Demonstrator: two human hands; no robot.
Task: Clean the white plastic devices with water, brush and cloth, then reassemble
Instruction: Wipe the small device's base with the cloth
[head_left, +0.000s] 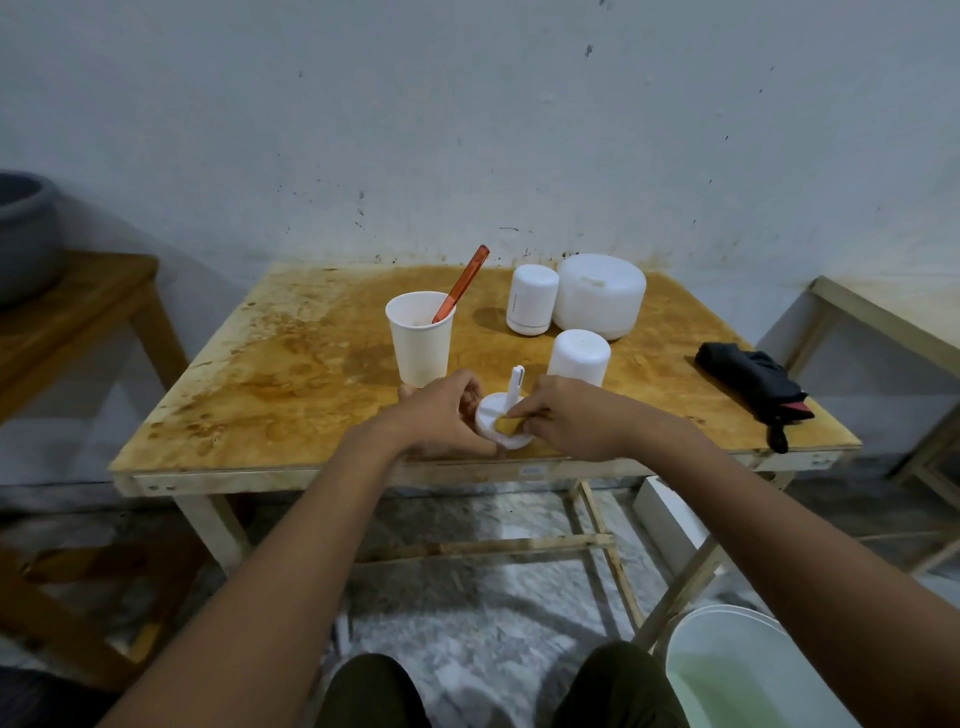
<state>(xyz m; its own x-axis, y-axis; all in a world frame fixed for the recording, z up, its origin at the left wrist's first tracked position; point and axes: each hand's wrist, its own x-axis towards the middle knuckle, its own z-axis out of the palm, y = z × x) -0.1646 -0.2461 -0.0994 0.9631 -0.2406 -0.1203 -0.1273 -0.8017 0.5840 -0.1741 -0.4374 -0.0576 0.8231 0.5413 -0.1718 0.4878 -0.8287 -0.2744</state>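
Near the table's front edge my left hand (441, 413) grips a small round white device base (496, 415) with an upright white stem. My right hand (569, 418) pinches a yellow cloth (508, 425) against the base's top. Just behind stands a white domed cover (579, 357). Farther back are a small white cylindrical device (531, 299) and a large white rounded device (600, 293). A white paper cup (420, 338) holds an orange-handled brush (460, 286) leaning to the right.
A black folded cloth (753, 384) lies at the right of the stained wooden table (270, 364). A white bucket (748, 670) with liquid stands on the floor at lower right. Wooden furniture flanks both sides; a grey bowl (23, 234) sits at left.
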